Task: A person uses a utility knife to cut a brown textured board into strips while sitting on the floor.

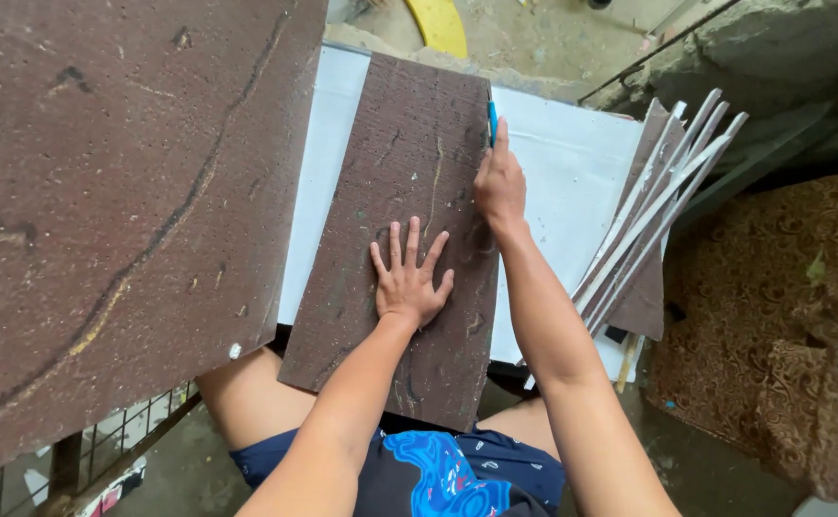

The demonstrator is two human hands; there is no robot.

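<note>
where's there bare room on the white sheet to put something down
Bare white sheet lies between the brown slab under both hands and the fanned strips, beyond the right hand. A narrow strip shows left of the slab, beside the big brown panel. The right edge is crowded with strips.

Big brown slab (103, 211) at left, w/ dark wavy veins. Fan of thin brown-and-white offcut strips (654, 215) at right. Patterned brown armchair (783, 325) further right. Yellow curved object (443, 24) up top.
</note>
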